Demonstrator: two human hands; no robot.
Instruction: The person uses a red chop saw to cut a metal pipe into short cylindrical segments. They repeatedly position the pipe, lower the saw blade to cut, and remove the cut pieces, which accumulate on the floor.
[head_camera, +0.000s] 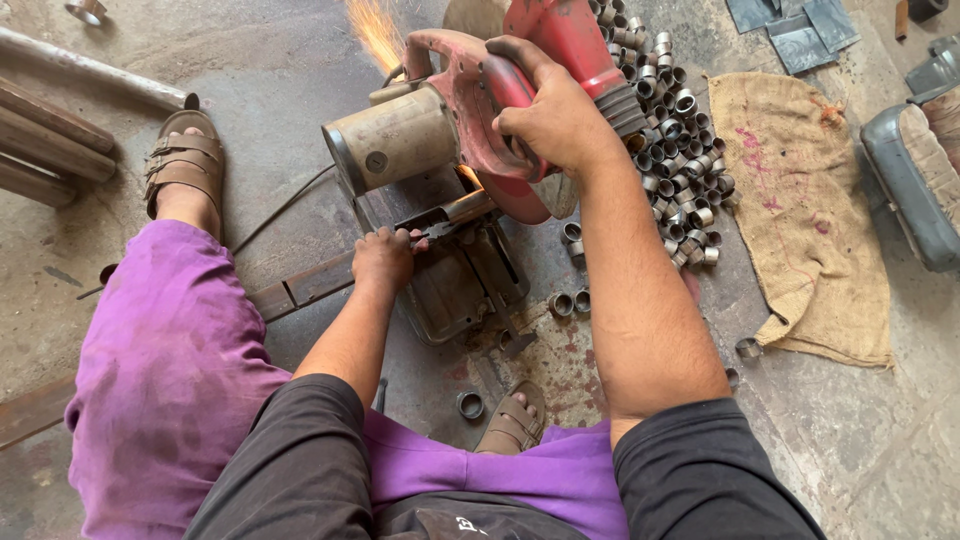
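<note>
A red chop saw (470, 110) with a dusty round motor housing sits on the floor between my knees. My right hand (545, 110) grips its red handle and presses it down. Orange sparks (375, 30) fly off behind the blade. My left hand (382, 258) holds a metal pipe (455, 212) in the saw's vise, just left of the blade, where a small glow shows at the cut. The saw's base (460, 285) lies under the pipe.
A heap of several short cut pipe rings (675, 130) lies right of the saw, with loose rings (570, 300) nearer. A burlap sack (800, 200) lies at right. Long bars (50, 130) rest at far left. My sandalled feet (185, 165) flank the saw.
</note>
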